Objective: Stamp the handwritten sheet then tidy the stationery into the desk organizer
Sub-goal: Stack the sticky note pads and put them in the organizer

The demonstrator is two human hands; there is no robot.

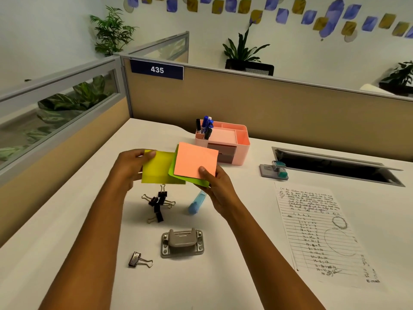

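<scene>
Lying nearest, a black binder clip and grey hole punch are awaiting tidying. Left-hand fingers are pinching yellow sticky notes; right-hand fingers are gripping orange and green sticky notes. Tidying is under way; next, stacking and dropping them into the pink plastic desk organizer by the counter's far edge.

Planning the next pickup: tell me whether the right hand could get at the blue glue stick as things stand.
Probably not yet. The right hand hovers just above the blue glue stick with nothing between them, but it grips the pink and green sticky notes, so it would have to put those down first.
</scene>
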